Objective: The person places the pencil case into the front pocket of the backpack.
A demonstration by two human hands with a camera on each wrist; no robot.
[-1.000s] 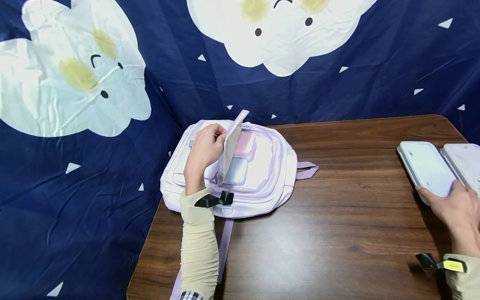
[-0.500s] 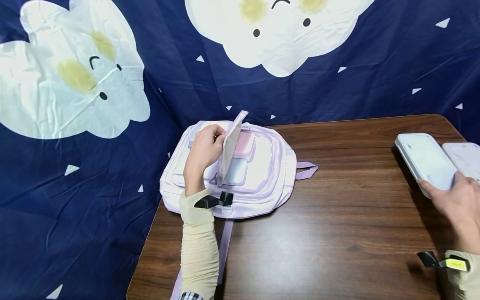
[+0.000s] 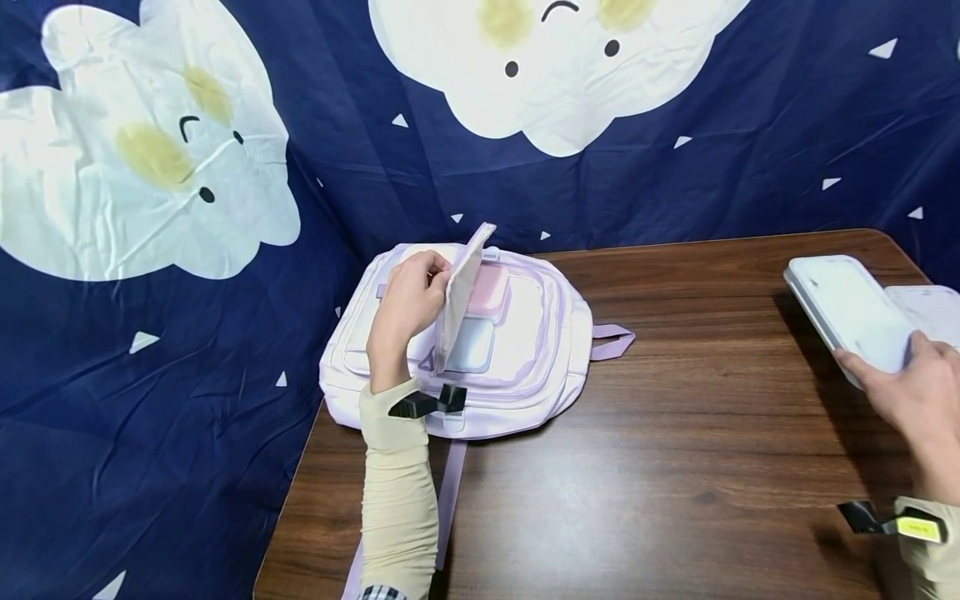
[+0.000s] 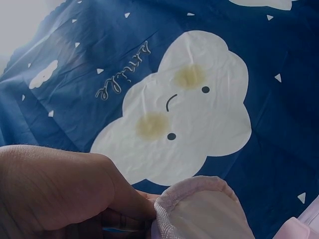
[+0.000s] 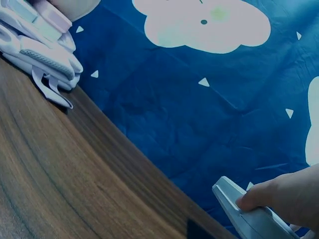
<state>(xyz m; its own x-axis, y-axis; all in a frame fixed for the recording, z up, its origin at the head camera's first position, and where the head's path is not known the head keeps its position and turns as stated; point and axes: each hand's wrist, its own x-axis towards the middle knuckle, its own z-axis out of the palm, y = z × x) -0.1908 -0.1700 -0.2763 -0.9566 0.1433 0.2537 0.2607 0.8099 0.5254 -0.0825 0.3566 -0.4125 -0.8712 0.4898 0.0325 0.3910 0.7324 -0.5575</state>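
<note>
A white and lilac backpack [image 3: 570,350] lies on the table with its front pocket flap [image 3: 461,304] raised. My left hand [image 3: 408,296] pinches the flap's edge; the left wrist view shows the flap's padded rim [image 4: 167,214] at the fingertips. In the uncovered pocket sit a pink flat case [image 3: 491,290] and a light blue flat case [image 3: 471,346]. At the right, my right hand [image 3: 911,392] grips the near end of a pale, flat rectangular box [image 3: 851,308], which is tilted and appears raised above the table. The thumb [image 5: 254,196] lies along its side in the right wrist view.
Beside the held box lies another pale flat box [image 3: 930,310], partly covered by it. The wooden table [image 3: 675,467] ends at a navy cloth backdrop [image 3: 675,192] with clouds. A lilac loop [image 3: 613,342] and strap [image 3: 452,492] extend from the backpack.
My right hand has lifted the pale box and shifted it slightly up and left, overlapping the second box. My left hand keeps the flap raised in the same place.
</note>
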